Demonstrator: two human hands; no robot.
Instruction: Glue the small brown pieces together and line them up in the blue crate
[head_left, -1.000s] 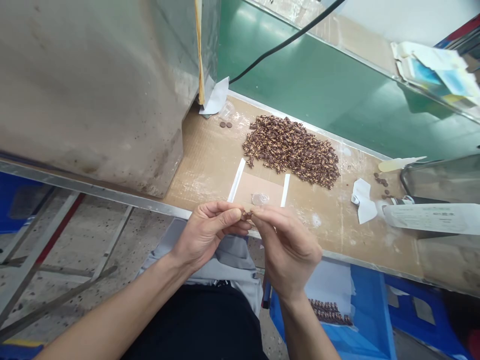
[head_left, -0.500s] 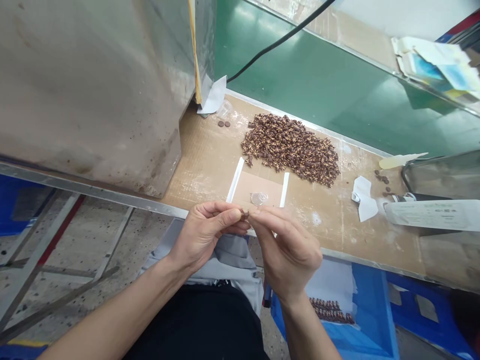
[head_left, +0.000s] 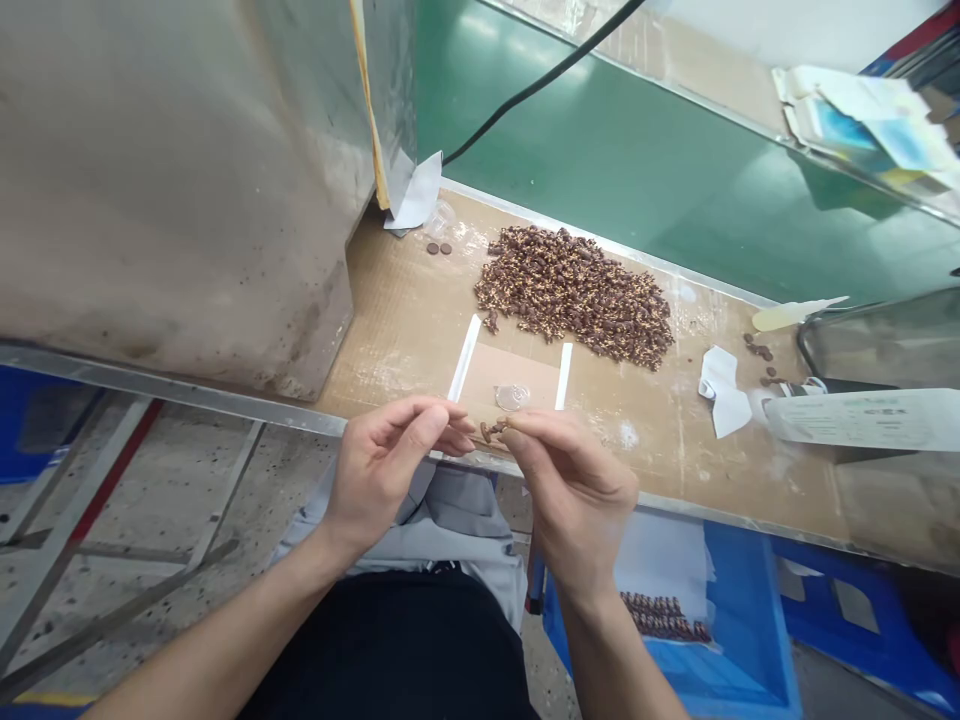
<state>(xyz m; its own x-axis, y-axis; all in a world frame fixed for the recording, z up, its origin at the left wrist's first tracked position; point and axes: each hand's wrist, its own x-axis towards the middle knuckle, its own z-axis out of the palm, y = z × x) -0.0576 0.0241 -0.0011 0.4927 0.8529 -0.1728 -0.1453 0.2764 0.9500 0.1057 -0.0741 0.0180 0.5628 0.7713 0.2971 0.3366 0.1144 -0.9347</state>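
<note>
Right hand: the right hand (head_left: 574, 490) is raised over the near edge of the counter (head_left: 405, 320), its grip pinched on a small brown part (head_left: 491, 431) between thumb and forefinger.
Left hand: the left hand (head_left: 382, 465) is close beside it, fingers loosely curled and tips just beside the part. Whether its grip has hold of the part cannot be told.
Part: in the air between the two hands, over the counter's near edge and just in front of the disc.
Disc: a clear disc (head_left: 512, 397) lies on a cardboard patch between two white strips (head_left: 463, 358).
Pile: a pile (head_left: 577, 295) of similar brown pieces lies farther back on the counter, just behind the strips.
Left end: a big metal box (head_left: 187, 180) stands on the counter, with two brown buttons (head_left: 433, 249) near its corner.
Right end: a paper scrap (head_left: 721, 392), a few loose bits (head_left: 759, 352) and a squeeze bottle (head_left: 795, 315) lie well apart from the hands.
Back: a green panel (head_left: 637, 170) with a black cable (head_left: 540, 85) running across it.
Below: a blue bin (head_left: 735, 640) sits under the counter by the right wrist, and a row (head_left: 664, 617) of brown pieces lies on a white sheet in it.
</note>
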